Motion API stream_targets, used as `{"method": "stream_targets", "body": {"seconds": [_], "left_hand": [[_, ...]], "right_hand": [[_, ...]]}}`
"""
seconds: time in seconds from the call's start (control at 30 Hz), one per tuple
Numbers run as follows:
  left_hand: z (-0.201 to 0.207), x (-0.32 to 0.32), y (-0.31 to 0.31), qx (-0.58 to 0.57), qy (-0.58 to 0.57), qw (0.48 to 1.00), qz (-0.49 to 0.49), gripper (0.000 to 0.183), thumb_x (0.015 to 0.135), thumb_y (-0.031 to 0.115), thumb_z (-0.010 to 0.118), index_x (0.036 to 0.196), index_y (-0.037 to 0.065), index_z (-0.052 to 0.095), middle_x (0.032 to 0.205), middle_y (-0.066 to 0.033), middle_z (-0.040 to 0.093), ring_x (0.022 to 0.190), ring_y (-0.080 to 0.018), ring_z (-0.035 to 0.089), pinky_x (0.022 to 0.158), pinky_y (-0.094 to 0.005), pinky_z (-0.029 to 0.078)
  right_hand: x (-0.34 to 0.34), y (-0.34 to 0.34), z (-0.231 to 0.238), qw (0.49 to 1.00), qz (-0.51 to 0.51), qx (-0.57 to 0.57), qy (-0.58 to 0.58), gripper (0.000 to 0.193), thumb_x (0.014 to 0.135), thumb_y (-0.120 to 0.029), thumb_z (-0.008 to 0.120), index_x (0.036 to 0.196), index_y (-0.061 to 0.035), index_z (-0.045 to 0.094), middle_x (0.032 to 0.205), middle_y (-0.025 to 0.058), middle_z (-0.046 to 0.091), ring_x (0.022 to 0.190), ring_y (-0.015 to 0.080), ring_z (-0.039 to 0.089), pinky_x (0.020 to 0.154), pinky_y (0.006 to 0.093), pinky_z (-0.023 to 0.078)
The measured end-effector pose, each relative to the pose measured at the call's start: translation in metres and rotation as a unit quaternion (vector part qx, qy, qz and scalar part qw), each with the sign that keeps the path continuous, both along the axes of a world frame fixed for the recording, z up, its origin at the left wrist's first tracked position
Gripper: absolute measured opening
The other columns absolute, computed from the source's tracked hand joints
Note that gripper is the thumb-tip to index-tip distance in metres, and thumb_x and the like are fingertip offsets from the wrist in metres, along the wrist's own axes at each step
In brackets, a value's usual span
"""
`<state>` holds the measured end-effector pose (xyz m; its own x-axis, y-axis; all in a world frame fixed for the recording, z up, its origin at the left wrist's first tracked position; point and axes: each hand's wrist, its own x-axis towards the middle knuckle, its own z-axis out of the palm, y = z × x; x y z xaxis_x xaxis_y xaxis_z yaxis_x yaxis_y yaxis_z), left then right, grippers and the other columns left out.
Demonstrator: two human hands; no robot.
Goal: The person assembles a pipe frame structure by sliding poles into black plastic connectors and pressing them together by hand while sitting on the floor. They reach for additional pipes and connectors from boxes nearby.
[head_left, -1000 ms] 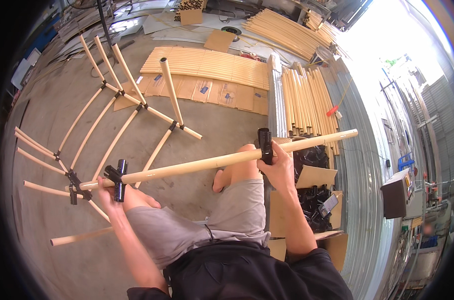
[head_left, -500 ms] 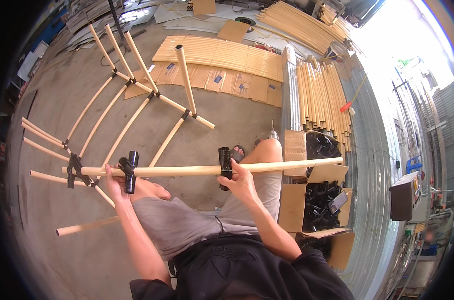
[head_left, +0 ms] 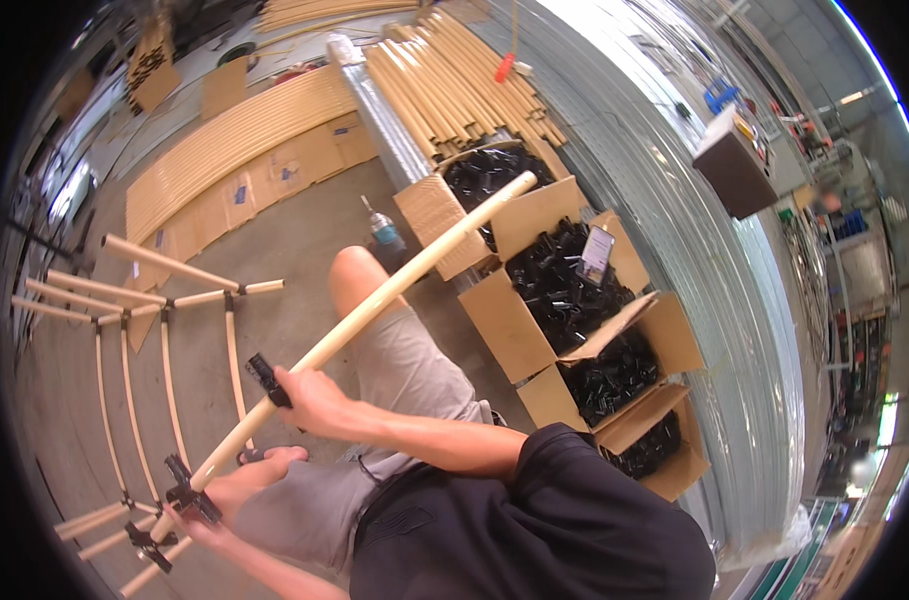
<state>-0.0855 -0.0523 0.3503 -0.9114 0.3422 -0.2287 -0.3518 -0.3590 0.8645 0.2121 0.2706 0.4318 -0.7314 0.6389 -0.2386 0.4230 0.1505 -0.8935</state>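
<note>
A long beige pipe (head_left: 375, 298) runs slantwise across my lap, its far end over the cardboard boxes. Three black pipe joints sit along it. My right hand (head_left: 317, 403) is closed around the pipe at one black pipe joint (head_left: 268, 379), with the thumb and fingers against the joint. Lower down, my left hand (head_left: 201, 524) grips the pipe beside a second black joint (head_left: 189, 488); its fingers are partly hidden. The third joint (head_left: 152, 543) is near the pipe's lower end. Left of my legs stands a frame of beige pipes (head_left: 175, 400) with black joints.
On my right, open cardboard boxes (head_left: 508, 335) hold many black joints; a phone (head_left: 597, 250) lies on one. A drill (head_left: 383, 228) stands on the floor ahead. Bundled beige pipes (head_left: 455, 85) and long silvery metal profiles (head_left: 665, 220) lie beyond.
My view has swung to the right. The pipe now slants up toward the boxes instead of lying level, and both hands stay on it.
</note>
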Motion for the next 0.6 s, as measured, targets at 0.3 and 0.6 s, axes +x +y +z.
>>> {"method": "stream_targets", "body": {"seconds": [0.3,0.6], "left_hand": [[0.002,-0.024,-0.015,-0.131,-0.021,0.990,0.057,0.041,0.099,0.040,0.055,0.115,0.002,0.057,0.103,-0.0079,0.063,0.096,-0.0175,0.062,0.087,-0.0329,0.051],[-0.004,-0.038,-0.036,-0.143,-0.049,0.987,0.057,0.043,0.098,0.039,0.057,0.117,0.000,0.056,0.103,-0.0095,0.062,0.095,-0.0198,0.062,0.085,-0.0342,0.052]], "right_hand": [[0.171,0.064,0.028,0.993,-0.074,0.040,0.083,0.016,0.084,-0.011,0.071,0.099,-0.0063,0.073,0.085,0.0117,0.072,0.077,0.0150,0.069,0.071,0.0306,0.055],[0.496,0.128,-0.152,0.835,-0.270,0.061,-0.475,0.064,0.050,-0.034,0.089,0.097,0.0030,0.066,0.097,0.0220,0.069,0.093,0.0378,0.067,0.082,0.0421,0.054]]}}
